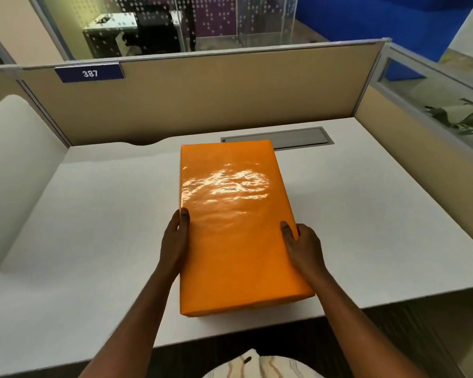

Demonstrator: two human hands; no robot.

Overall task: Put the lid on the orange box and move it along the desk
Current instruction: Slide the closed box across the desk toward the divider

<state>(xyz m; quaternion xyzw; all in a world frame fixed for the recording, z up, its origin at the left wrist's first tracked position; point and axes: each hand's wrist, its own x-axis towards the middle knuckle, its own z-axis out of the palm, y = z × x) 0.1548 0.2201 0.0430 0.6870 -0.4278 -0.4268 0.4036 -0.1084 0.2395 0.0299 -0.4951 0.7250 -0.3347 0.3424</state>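
Note:
A glossy orange box (234,222) with its lid on lies lengthwise in the middle of the white desk (93,227), its near end close to the front edge. My left hand (175,241) grips the box's left side, thumb on top of the lid. On the right side, my right hand (302,246) holds the box the same way, thumb on the lid. The fingers of both hands are hidden behind the box's sides.
A grey cable hatch (298,137) is set into the desk just behind the box. Beige partition walls (216,96) close off the back and both sides. A blue sign reading 387 (89,73) hangs on the back partition. Desk surface lies to the left and right of the box.

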